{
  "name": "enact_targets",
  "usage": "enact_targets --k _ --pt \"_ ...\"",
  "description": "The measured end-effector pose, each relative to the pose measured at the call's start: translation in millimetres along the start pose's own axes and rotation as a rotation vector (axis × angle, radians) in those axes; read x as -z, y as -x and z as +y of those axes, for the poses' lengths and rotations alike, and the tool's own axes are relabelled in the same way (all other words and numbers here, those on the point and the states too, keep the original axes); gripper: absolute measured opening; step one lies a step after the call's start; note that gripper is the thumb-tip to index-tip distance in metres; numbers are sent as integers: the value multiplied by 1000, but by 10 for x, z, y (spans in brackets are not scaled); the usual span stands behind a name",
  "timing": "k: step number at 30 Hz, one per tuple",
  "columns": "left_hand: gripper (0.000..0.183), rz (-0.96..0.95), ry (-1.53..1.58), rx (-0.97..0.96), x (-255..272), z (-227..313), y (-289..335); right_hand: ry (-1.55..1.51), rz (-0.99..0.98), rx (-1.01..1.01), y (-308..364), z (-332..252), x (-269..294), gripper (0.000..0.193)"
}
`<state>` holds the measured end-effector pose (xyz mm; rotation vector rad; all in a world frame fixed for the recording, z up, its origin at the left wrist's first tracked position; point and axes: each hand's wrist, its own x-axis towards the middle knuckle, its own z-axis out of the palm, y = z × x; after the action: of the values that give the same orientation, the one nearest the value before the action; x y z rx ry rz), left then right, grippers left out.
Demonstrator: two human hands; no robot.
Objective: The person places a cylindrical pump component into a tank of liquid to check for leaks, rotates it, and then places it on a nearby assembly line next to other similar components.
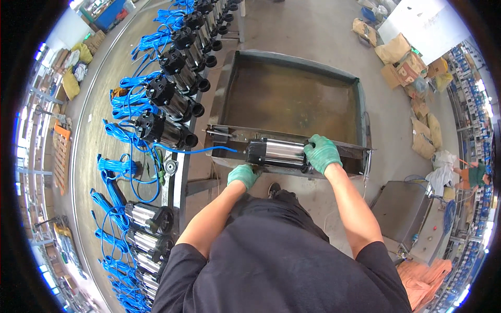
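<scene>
A steel-and-black submersible pump point(284, 152) lies on its side on the ledge along the near side of a metal water tank point(300, 61). My right hand point(322, 153), in a green glove, grips the pump's black right end. At the tank's near edge, just below the pump's left end, my gloved left hand point(243, 176) is closed; whatever its fingers hold is hidden. A blue cable point(209, 149) runs from the bench on the left toward the pump's left end.
Several similar pumps point(169, 99) with coiled blue cables point(117, 166) line the long bench point(96, 125) at left. Brownish water fills the tank. A grey metal cabinet point(402, 211) stands at right, with sacks point(394, 49) farther back. Another person point(476, 175) shows at the far right.
</scene>
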<state>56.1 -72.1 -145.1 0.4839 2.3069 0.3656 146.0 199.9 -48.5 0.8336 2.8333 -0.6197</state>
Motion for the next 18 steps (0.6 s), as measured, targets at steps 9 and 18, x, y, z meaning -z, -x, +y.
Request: enact_targets --k 9,18 --pt "47 3 -203 32 -17 57 -102 -33 -12 -102 74 -127 -8 35" --pt "39 28 -275 7 -38 -13 -141 -695 197 51 436 587 -280 62"
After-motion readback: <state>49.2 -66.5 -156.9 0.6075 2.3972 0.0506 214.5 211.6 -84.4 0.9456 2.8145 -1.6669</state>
